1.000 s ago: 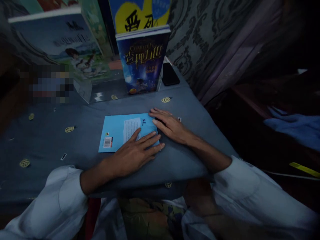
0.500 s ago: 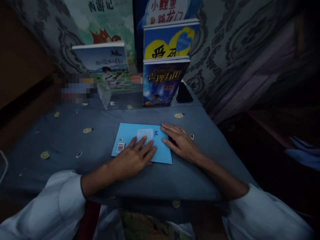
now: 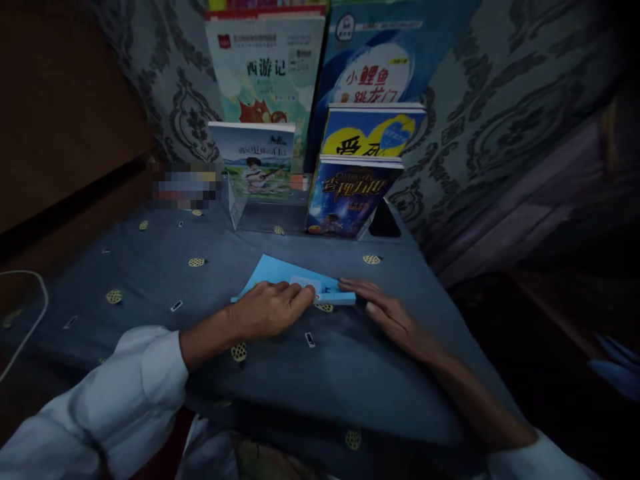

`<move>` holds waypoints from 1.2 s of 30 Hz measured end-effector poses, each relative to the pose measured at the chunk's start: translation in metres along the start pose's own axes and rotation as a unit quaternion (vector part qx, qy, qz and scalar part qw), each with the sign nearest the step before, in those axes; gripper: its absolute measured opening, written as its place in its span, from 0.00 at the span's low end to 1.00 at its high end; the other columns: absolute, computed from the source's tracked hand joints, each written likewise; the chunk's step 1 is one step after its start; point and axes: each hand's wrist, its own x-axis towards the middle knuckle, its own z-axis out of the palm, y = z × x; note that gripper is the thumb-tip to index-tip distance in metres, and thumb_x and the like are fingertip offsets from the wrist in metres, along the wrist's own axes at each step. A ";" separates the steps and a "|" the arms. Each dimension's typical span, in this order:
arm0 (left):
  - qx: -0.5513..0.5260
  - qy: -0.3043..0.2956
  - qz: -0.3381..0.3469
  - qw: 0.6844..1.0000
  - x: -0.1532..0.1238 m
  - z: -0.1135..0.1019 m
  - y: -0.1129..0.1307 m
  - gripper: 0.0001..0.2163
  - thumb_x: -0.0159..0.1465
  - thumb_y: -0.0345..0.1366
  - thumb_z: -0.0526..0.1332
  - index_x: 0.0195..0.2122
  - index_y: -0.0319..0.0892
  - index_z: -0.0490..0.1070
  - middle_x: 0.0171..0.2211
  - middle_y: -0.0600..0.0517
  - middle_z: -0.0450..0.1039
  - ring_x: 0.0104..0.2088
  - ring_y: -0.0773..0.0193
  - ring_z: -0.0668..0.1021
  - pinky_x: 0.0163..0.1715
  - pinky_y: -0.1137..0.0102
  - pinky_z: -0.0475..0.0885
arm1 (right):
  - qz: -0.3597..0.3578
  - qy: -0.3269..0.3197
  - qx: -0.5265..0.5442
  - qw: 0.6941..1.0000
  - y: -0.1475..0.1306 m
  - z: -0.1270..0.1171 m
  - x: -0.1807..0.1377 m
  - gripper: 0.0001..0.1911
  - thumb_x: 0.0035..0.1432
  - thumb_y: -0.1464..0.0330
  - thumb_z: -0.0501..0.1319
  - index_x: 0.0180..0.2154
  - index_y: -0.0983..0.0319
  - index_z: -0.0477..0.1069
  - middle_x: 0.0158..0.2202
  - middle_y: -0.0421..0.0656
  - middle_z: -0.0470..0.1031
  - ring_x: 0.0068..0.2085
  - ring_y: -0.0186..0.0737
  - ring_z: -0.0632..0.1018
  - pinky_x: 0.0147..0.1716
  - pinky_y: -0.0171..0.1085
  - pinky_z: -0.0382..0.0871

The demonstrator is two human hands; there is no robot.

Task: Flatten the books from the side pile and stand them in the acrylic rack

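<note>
A light blue book [image 3: 273, 268] is tilted, its near spine edge raised off the table. My left hand [image 3: 273, 308] is closed around that near edge, fingers over the cover and thumb toward the spine. Part of the cover is hidden under its fingers. Beside the book's right end is my right hand [image 3: 387, 308], fingers stretched out, with the fingertips at the corner of the book. It does not grip anything.
At the back, a clear acrylic stand [image 3: 265, 219] holds several upright books, including a dark blue one [image 3: 345, 200] and a landscape-covered one [image 3: 257, 163]. A black phone [image 3: 386, 220] lies right of it. A white cable [image 3: 43, 307] curves at the left over the patterned tablecloth [image 3: 200, 233].
My left hand has gone from lying flat on the cover to gripping the near edge, which is now lifted. The camera view has tilted up and shifted left.
</note>
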 end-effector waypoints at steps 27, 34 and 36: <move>-0.574 0.148 -0.365 0.718 0.020 0.046 -0.057 0.20 0.64 0.55 0.57 0.26 0.44 0.61 0.16 0.59 0.63 0.15 0.69 0.68 0.17 0.75 0.65 | 0.174 0.095 0.259 0.945 -0.027 0.023 0.051 0.27 0.46 0.45 0.70 0.21 0.61 0.69 0.13 0.34 0.65 0.15 0.28 0.62 0.14 0.30 0.56; -0.395 0.106 -0.330 0.851 0.007 0.045 -0.068 0.05 0.66 0.36 0.58 0.33 0.44 0.70 0.33 0.49 0.76 0.39 0.58 0.78 0.43 0.66 0.74 | 0.226 0.060 0.153 0.960 -0.004 0.029 0.048 0.24 0.47 0.45 0.66 0.23 0.58 0.66 0.12 0.33 0.63 0.13 0.29 0.61 0.11 0.30 0.49; -0.300 0.094 -0.294 0.903 0.009 0.046 -0.068 0.07 0.69 0.35 0.55 0.41 0.43 0.72 0.44 0.46 0.77 0.49 0.54 0.77 0.52 0.61 0.72 | 0.231 0.051 0.153 0.960 -0.004 0.029 0.049 0.24 0.46 0.44 0.66 0.23 0.58 0.66 0.12 0.33 0.64 0.13 0.30 0.62 0.11 0.30 0.50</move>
